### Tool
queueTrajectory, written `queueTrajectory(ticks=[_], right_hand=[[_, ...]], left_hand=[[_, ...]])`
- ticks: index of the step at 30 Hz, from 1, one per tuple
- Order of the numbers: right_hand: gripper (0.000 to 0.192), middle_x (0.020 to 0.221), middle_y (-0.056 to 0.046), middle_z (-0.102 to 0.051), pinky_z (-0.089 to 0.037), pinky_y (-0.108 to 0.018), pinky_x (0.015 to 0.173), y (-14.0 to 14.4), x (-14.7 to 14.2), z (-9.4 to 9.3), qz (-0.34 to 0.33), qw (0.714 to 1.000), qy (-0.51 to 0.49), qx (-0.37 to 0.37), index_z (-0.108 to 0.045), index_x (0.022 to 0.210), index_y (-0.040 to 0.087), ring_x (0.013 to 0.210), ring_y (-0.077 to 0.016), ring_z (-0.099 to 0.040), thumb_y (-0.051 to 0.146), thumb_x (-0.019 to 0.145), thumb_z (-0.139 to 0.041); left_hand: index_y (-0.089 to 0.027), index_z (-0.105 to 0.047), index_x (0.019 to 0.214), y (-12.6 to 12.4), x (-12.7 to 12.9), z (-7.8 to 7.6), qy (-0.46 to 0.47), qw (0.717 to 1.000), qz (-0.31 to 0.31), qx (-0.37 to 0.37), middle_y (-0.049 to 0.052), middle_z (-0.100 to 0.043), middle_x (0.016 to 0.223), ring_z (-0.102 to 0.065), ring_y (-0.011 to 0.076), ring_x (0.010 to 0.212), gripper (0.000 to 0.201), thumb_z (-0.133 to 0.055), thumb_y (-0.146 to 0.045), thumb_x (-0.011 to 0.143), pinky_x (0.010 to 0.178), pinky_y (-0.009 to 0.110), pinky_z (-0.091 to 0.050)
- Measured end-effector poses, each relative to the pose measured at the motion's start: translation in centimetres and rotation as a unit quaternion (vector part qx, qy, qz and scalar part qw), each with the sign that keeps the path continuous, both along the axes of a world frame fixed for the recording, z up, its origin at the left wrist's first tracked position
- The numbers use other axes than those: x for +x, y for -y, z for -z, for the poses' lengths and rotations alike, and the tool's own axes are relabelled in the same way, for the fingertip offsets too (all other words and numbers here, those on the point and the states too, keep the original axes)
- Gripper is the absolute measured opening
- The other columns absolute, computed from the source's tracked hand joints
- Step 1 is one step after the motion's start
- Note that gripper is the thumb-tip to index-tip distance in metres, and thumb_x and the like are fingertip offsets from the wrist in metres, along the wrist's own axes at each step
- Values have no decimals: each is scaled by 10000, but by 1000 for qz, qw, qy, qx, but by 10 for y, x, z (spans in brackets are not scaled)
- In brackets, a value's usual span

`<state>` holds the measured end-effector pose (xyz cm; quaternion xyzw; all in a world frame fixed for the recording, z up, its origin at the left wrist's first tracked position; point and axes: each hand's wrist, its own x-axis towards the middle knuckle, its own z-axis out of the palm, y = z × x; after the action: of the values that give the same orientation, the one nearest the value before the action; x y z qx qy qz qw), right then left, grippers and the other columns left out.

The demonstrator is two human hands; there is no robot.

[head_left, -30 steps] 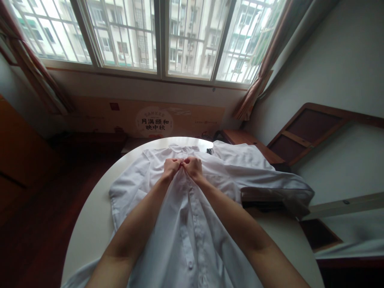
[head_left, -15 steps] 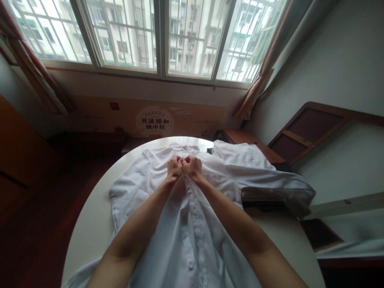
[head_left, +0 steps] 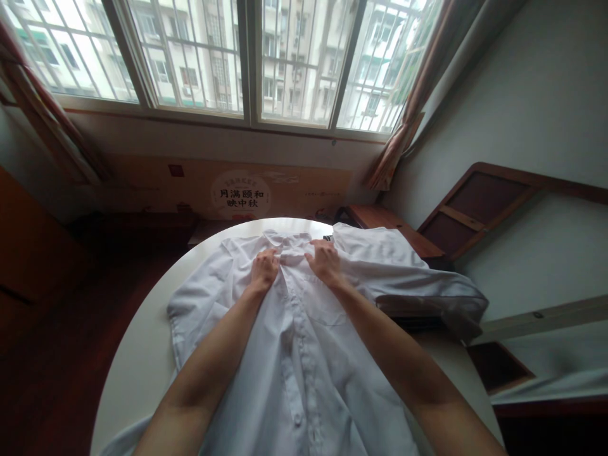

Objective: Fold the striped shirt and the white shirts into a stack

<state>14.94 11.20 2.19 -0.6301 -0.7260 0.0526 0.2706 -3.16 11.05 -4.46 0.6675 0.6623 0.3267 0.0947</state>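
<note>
A white button-up shirt (head_left: 266, 354) lies front up, its collar (head_left: 287, 238) toward the window and its button placket running down the middle toward me. My left hand (head_left: 265, 268) rests on the upper chest left of the placket, fingers bent lightly over the cloth. Right of the placket, below the collar, my right hand (head_left: 325, 261) touches the shirt with thumb and fingers apart. A short stretch of cloth shows between the two hands. The chest pocket (head_left: 327, 304) is just below my right hand. One sleeve stretches out to the right.
The shirt lies on a round white table (head_left: 128, 361). More folded white cloth (head_left: 375, 244) sits at the back right. Under the right sleeve is a dark-edged stack or box (head_left: 403, 307). A wooden chair or frame (head_left: 475, 206) stands at the right, and a barred window is ahead.
My hands were together, pinching at the placket below the collar. They have parted, the left moving left and the right moving right, and the collar area between them is now uncovered.
</note>
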Motion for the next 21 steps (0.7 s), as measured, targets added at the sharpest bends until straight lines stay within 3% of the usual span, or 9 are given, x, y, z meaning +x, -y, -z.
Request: queueTrajectory(ticks=[2,5,8,12,15,18,21], right_hand=[[462,1279,-189,-526,-301,-441,1012,3,25,-7,61,989,120,59,-534,1222,134,1224,-309,-420,312,807,-634],[438,1164,-198,-592,-339,-437,943,1,56,-13,106,976,190,-31,-564,1170,119,1114,-314,-513,385,825,-608],[282,1079,-167,-633,-396,-385,831,-3,68,-16,87,966,224,-97,-620,1078,154,988,-282,-587,331,898,-494],[311,1100,-165,-605,-407,-348,761,-12,64,-24,86,967,239,7,-614,1077,160,936,-255,-593,237,953,-339],[333,1059,-177,-594,-400,-349,761,-29,61,-30,68,966,245,53,-609,1064,131,938,-256,-570,168,950,-299],[354,1061,-197,-589,-378,-385,826,-46,60,-31,61,969,239,16,-598,1097,103,969,-266,-542,82,921,-290],[429,1147,-187,-576,-333,-437,906,-46,51,-25,50,975,218,-6,-544,1209,136,1042,-276,-503,16,890,-283]], left_hand=[[-171,-578,1215,4,-1,0,-69,997,4,-26,119,-534,1332,-452,275,1236,371,-444,-290,890,1032,400,-331],[-221,-501,1315,7,-7,-2,-157,983,34,-89,98,-382,1466,-285,319,1359,447,-381,-374,913,1093,530,-186],[-266,-378,1409,6,-18,-4,-191,969,79,-135,65,-283,1518,-187,326,1401,547,-317,-488,913,1081,610,-108],[-246,-278,1461,-2,-33,-3,-209,962,114,-135,67,-212,1541,-129,329,1416,719,-259,-649,865,1079,617,-84],[-241,-258,1469,-10,-34,-4,-210,963,105,-135,67,-189,1547,-114,324,1419,747,-235,-670,857,1088,598,-85],[-230,-269,1467,-15,-29,-12,-219,968,49,-115,84,-196,1545,-98,334,1419,707,-282,-619,877,1093,590,-59],[-194,-310,1451,-10,-22,-27,-251,967,4,-47,107,-227,1535,-73,336,1418,631,-416,-460,889,1108,558,-7]])
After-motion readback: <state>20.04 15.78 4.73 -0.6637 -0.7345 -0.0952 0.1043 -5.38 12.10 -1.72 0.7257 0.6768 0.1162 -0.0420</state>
